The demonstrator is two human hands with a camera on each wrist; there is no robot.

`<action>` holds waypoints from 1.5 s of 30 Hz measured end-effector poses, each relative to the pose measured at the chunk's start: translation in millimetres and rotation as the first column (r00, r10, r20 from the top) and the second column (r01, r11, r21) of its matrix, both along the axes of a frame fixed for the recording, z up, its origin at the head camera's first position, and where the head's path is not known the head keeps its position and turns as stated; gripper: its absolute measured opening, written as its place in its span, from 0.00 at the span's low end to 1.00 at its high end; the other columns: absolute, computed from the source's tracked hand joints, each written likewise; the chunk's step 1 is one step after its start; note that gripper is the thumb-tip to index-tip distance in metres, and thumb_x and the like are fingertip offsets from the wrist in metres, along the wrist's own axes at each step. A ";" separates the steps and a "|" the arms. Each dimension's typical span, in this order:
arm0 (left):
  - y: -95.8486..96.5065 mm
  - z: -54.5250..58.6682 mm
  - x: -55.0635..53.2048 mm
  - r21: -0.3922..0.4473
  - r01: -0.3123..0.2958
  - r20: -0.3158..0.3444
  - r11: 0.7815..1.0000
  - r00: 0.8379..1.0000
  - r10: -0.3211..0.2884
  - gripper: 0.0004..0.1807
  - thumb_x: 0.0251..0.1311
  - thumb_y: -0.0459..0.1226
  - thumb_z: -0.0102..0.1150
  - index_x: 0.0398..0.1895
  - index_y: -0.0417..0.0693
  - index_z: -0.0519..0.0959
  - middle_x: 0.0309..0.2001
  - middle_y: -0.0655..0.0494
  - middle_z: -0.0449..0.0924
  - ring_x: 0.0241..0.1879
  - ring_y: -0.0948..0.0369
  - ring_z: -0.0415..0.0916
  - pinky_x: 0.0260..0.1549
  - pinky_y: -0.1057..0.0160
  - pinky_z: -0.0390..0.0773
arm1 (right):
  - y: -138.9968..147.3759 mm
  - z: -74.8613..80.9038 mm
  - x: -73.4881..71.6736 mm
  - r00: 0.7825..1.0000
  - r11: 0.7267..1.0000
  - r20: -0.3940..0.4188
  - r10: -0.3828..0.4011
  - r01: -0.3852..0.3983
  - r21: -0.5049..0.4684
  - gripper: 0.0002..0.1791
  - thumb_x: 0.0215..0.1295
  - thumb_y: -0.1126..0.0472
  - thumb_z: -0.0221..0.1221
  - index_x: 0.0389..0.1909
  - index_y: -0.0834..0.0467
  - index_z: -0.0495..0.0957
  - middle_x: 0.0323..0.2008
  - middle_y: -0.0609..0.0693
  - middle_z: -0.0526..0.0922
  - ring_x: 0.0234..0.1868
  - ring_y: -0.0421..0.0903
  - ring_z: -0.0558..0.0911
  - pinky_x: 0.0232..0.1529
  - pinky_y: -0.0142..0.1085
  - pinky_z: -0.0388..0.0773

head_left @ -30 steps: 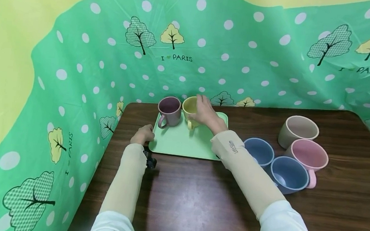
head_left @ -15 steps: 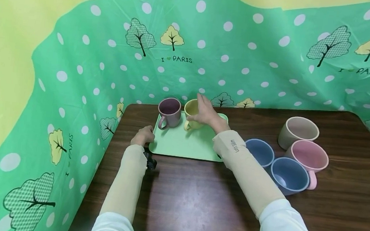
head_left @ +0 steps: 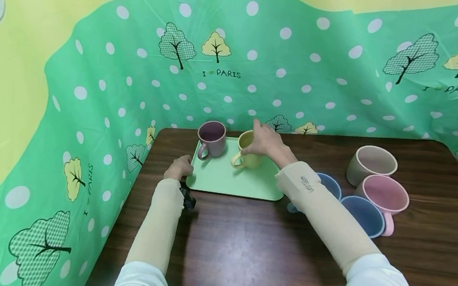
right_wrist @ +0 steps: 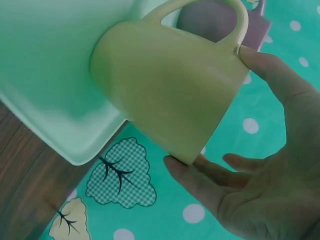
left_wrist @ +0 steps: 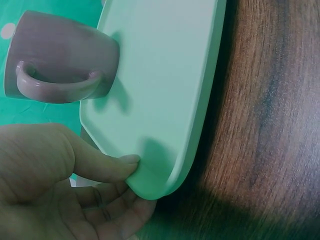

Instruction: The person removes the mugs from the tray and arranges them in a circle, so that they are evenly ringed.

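Pale green plastic-looking tray point(head_left: 229, 180): I pinch its near left corner with my left hand point(head_left: 179, 166), thumb laid over the rim and the other fingers curled around the edge. My right hand point(head_left: 270, 142) grips the yellow mug point(head_left: 254, 161) by its mouth, thumb against the rim next to the handle, fingers against the opposite side. I hold that mug upright at the far side of the tray, right of the tray's middle; whether its base presses fully on the surface I cannot tell. Its handle faces the tray's near left part. At the tray's far left stands the purple mug point(head_left: 217, 147), upright, apart from the yellow one, handle toward the tray's near edge.

Right of the tray, on the dark wood-grain table point(head_left: 244, 245), four more mugs cluster upright: two blue mugs point(head_left: 363, 215), the nearest of them to the tray, partly behind my beige sleeve point(head_left: 326, 212); then a pink mug point(head_left: 385, 192) and a greyish-beige mug point(head_left: 372, 162). Beyond the tray hangs a green polka-dot cloth point(head_left: 322, 73) printed with trees.
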State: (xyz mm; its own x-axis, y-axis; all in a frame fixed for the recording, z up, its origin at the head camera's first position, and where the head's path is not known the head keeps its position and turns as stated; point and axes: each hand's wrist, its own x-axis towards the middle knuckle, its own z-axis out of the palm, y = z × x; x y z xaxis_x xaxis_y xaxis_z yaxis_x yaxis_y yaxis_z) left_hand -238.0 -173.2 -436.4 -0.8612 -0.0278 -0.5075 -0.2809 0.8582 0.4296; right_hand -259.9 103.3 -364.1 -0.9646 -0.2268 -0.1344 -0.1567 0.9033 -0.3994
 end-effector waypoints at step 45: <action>-3.2 -3.4 -3.0 -0.017 0.014 0.002 1.000 1.000 -0.014 0.03 0.66 0.33 0.38 0.39 0.46 0.63 0.29 0.48 0.61 0.21 0.57 0.59 0.22 0.60 0.64 | 112.9 23.0 48.4 0.998 0.992 -0.001 -0.061 0.061 0.114 0.50 0.48 0.36 0.67 0.68 0.57 0.62 0.61 0.68 0.65 0.58 0.71 0.67 0.48 0.63 0.68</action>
State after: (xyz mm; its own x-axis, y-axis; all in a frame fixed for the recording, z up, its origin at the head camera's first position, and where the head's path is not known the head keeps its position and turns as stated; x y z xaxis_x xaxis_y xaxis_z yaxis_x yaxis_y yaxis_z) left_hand -240.9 -176.4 -439.8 -0.8608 -0.0248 -0.5083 -0.2696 0.8694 0.4142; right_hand -211.5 216.1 -341.1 -0.9759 -0.1508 -0.1580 -0.0993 0.9506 -0.2941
